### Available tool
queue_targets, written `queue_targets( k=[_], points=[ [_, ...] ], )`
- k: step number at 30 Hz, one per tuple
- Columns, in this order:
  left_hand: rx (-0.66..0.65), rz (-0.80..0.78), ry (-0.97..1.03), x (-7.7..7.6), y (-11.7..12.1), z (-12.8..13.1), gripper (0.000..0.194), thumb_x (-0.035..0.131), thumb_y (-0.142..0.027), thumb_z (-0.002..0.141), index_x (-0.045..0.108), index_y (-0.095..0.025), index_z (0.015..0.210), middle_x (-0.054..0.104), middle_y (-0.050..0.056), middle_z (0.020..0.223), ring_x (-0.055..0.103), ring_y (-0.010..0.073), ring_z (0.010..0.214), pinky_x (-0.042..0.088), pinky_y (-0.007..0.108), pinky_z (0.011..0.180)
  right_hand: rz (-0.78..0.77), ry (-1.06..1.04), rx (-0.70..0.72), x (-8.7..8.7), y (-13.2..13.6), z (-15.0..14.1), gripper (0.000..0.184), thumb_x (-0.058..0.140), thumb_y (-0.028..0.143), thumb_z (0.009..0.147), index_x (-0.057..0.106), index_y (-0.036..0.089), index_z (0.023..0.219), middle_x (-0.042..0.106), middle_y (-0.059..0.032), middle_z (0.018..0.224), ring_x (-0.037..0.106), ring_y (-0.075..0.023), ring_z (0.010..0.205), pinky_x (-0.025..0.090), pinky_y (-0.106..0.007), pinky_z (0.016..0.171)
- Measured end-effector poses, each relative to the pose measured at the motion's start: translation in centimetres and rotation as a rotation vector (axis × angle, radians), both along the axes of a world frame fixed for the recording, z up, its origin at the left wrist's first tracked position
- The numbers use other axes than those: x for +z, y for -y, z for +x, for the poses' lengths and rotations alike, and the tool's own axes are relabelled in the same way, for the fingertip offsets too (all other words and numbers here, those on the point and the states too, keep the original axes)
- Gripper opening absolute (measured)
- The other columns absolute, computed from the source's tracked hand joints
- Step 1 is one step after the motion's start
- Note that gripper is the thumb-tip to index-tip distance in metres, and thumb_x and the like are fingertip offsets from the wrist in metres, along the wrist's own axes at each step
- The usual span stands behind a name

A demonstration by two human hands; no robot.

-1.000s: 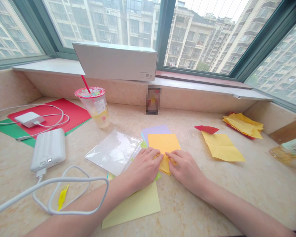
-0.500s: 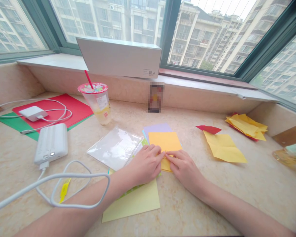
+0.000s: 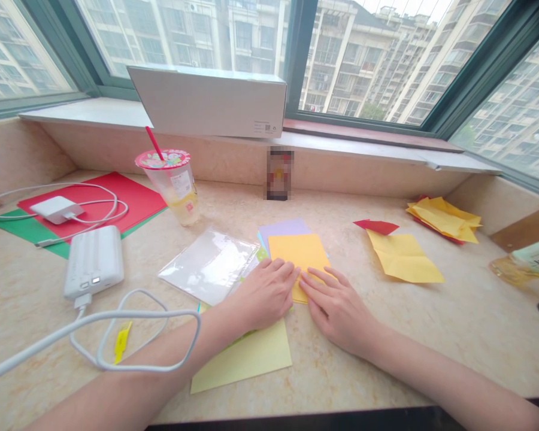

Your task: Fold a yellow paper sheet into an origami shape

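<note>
An orange-yellow paper square [image 3: 296,254] lies on a lavender sheet [image 3: 284,230], with a folded flap [image 3: 299,292] at its near edge. My left hand [image 3: 265,293] rests flat against the left side of that flap, fingers together, holding nothing up. My right hand [image 3: 336,314] lies just to the right, its fingers spread, with fingertips at the flap's edge. A pale yellow sheet [image 3: 247,359] sticks out beneath my left wrist. A clear plastic sleeve [image 3: 209,266] lies to the left of my left hand.
A white power bank [image 3: 93,262] with a white cable [image 3: 117,314] lies left, near red and green paper sheets [image 3: 121,200]. A plastic cup [image 3: 173,188] with a red straw stands behind. Yellow folded paper [image 3: 404,257] and a paper pile [image 3: 444,220] lie right, below the windowsill's white box [image 3: 206,102].
My right hand has slid back from the flap and its fingers have spread apart. My left hand stays almost in place. The whole view has shifted slightly.
</note>
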State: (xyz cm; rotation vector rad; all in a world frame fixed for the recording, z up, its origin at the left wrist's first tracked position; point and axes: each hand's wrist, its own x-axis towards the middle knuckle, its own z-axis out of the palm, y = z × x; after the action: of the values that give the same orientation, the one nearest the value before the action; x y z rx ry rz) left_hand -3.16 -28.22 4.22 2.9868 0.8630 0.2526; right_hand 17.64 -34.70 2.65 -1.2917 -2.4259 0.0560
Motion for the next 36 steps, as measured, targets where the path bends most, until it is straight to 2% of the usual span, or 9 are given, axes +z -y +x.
queue_targets(
  k=[3,8,10,13,16,19,26,30,36],
  points=[
    [-0.013,0.011,-0.012,0.2,-0.1,0.1,0.019,0.05,-0.018,0.094,0.062,-0.015,0.108,0.06,0.007,0.1,0.053,0.0258,0.091,0.041,0.041,0.082,-0.019,0.015,0.017,0.2,1.0,0.5,0.043,0.046,0.013,0.098,0.06,0.019,0.138,0.064,-0.0085,0.14,0.051,-0.029,0.138,0.033,-0.058,0.118],
    [-0.044,0.054,-0.021,0.3,-0.1,0.2,0.017,0.05,-0.014,0.093,0.062,-0.015,0.105,0.061,0.008,0.098,0.052,0.0256,0.088,0.039,0.041,0.078,-0.035,-0.032,0.019,0.2,2.5,1.8,0.043,0.046,0.012,0.098,0.06,0.022,0.137,0.069,-0.009,0.133,0.057,-0.0282,0.133,0.032,-0.06,0.118],
    [-0.051,0.062,-0.028,0.3,-0.1,0.2,0.019,0.05,-0.014,0.093,0.061,-0.015,0.109,0.061,0.008,0.099,0.053,0.0257,0.089,0.039,0.041,0.079,-0.007,-0.108,-0.057,0.2,2.7,2.4,0.037,0.047,0.013,0.098,0.066,0.022,0.129,0.074,-0.0082,0.123,0.063,-0.0278,0.125,0.039,-0.056,0.112],
    [-0.053,0.049,-0.031,0.1,0.0,0.1,0.024,0.05,-0.015,0.092,0.059,-0.015,0.115,0.061,0.008,0.101,0.053,0.0262,0.091,0.04,0.041,0.081,0.012,-0.232,-0.23,0.2,2.3,2.9,0.027,0.05,0.018,0.099,0.072,0.02,0.115,0.077,-0.0093,0.107,0.07,-0.0266,0.103,0.051,-0.048,0.095],
    [-0.022,0.034,-0.014,-0.1,0.1,0.1,0.029,0.05,-0.017,0.093,0.057,-0.013,0.121,0.061,0.009,0.103,0.054,0.0276,0.096,0.041,0.042,0.086,-0.073,-0.249,-0.306,0.2,1.0,2.4,0.023,0.057,0.024,0.096,0.073,0.018,0.112,0.075,-0.0096,0.097,0.069,-0.026,0.092,0.054,-0.044,0.086],
    [0.003,0.032,0.002,0.0,0.2,0.0,0.028,0.047,-0.02,0.095,0.056,-0.013,0.121,0.061,0.01,0.103,0.054,0.0285,0.098,0.042,0.043,0.087,-0.16,-0.195,-0.289,0.1,-0.6,1.3,0.021,0.063,0.024,0.093,0.075,0.019,0.11,0.074,-0.0083,0.093,0.068,-0.0251,0.088,0.053,-0.042,0.082],
    [0.099,0.017,0.039,-0.1,0.2,0.0,0.011,0.052,-0.024,0.096,0.061,-0.018,0.095,0.061,0.007,0.09,0.058,0.0254,0.085,0.047,0.04,0.077,-0.218,-0.171,-0.164,0.1,-3.1,0.1,0.018,0.062,0.013,0.089,0.077,0.022,0.097,0.075,-0.0047,0.087,0.07,-0.022,0.082,0.052,-0.036,0.077],
    [0.154,-0.033,0.071,-0.4,-0.4,-0.1,0.018,0.049,-0.02,0.098,0.06,-0.018,0.084,0.062,0.006,0.085,0.059,0.0239,0.08,0.047,0.037,0.073,-0.229,-0.209,-0.108,-0.4,-3.3,0.2,0.023,0.058,0.009,0.091,0.076,0.022,0.099,0.074,-0.0042,0.088,0.069,-0.0209,0.084,0.054,-0.033,0.076],
    [0.189,-0.125,0.175,-1.5,-1.6,-0.5,0.02,0.046,-0.012,0.1,0.062,-0.017,0.089,0.062,0.005,0.087,0.06,0.0208,0.083,0.048,0.032,0.075,-0.124,-0.15,-0.073,-1.1,-2.5,0.4,0.023,0.054,0.012,0.096,0.074,0.021,0.105,0.074,-0.0075,0.094,0.068,-0.0243,0.086,0.054,-0.04,0.079]
  ],
)
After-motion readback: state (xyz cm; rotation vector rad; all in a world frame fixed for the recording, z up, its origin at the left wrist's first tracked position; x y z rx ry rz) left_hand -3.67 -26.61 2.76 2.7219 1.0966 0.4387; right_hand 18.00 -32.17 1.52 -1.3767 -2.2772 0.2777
